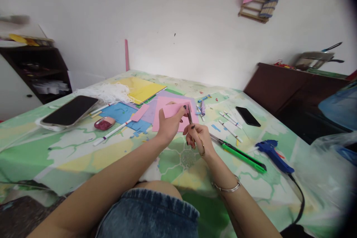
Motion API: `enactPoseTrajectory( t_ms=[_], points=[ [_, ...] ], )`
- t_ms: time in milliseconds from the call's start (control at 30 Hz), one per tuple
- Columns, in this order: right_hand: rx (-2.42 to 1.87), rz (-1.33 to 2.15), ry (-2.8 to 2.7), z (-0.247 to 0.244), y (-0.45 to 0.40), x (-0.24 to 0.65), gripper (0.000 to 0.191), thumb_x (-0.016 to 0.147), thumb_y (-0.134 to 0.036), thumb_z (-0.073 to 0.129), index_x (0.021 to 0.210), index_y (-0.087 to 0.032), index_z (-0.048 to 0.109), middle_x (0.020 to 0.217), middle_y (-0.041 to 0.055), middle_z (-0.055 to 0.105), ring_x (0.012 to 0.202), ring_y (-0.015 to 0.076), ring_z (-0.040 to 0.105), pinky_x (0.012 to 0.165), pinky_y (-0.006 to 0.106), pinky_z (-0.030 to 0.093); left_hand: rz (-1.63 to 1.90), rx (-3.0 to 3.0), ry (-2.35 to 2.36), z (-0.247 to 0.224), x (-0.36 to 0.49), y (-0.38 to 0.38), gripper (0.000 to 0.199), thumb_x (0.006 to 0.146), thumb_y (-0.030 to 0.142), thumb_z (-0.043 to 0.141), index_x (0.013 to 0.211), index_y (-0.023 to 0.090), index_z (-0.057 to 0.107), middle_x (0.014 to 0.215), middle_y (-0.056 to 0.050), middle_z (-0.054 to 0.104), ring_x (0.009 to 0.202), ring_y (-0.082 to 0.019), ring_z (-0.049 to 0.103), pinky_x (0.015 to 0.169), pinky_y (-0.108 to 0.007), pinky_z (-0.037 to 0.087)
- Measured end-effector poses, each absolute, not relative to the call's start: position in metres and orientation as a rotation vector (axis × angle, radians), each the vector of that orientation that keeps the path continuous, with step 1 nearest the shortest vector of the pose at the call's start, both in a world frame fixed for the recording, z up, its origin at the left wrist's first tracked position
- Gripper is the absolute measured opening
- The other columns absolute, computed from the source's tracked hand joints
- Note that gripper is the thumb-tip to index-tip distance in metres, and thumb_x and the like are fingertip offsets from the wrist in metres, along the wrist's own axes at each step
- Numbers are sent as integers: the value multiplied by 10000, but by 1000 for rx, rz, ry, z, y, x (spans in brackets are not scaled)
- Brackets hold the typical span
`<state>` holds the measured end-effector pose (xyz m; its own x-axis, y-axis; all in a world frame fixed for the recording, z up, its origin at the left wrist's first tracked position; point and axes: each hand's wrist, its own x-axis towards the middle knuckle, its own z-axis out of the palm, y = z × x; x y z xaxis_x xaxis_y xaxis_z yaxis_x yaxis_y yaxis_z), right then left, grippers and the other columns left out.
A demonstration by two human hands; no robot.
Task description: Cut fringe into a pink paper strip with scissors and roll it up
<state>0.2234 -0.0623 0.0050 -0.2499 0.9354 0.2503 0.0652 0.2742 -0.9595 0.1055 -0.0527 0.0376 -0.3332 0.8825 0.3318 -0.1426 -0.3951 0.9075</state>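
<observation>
The left hand (pixel 170 122) is pinching a small piece of pink paper (pixel 173 111) between its thumb and fingers. The right hand (pixel 199 135) is gripping the scissors (pixel 190 114), with its fingers curling around the gold handles. The 2 hands are working close together in the middle, the right one a bit nearer. The blades are pointing to the far side, by the right end of the paper — they seem to be touching it, but they are showing too small to be sure.

The pink paper is hanging over a bigger pink sheet (pixel 158 119), which is lying on the flowery table cover (pixel 173 167). A purple sheet (pixel 152 108) is peeking out on the left of it, and blue paper (pixel 119 111) is lying farther left. A white stick with a purple band (pixel 113 132) is resting there too, with a pink paper flag (pixel 140 112) sitting at its far end. On the far left, white string (pixel 111 91) is lying in a messy heap beside a yellow sheet (pixel 143 88). A big phone (pixel 71 111) is lying nearer, on the left, and a small red and pink thing (pixel 104 123) is sitting to its right.

On the right, thin white sticks (pixel 231 131) are lying about, and a black phone (pixel 248 116) is resting beyond them. Nearer, a green cutter (pixel 245 157) is lying just beside a blue glue gun (pixel 275 156) — its black cord (pixel 301 197) is running to the near edge.
</observation>
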Motion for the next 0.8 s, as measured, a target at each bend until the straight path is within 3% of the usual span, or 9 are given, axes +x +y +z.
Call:
enactPoseTrajectory(
  t_ms=[800],
  points=[
    [-993, 1103, -1580, 6, -63, 224, 553, 724, -696, 520, 604, -157, 555, 344, -39, 450, 283, 73, 335, 339, 200, 245, 1796, 1186, 1087, 38, 105, -53, 142, 715, 301, 636, 663, 178, 587, 655, -16, 611, 518, -117, 499, 537, -264, 398]
  ],
)
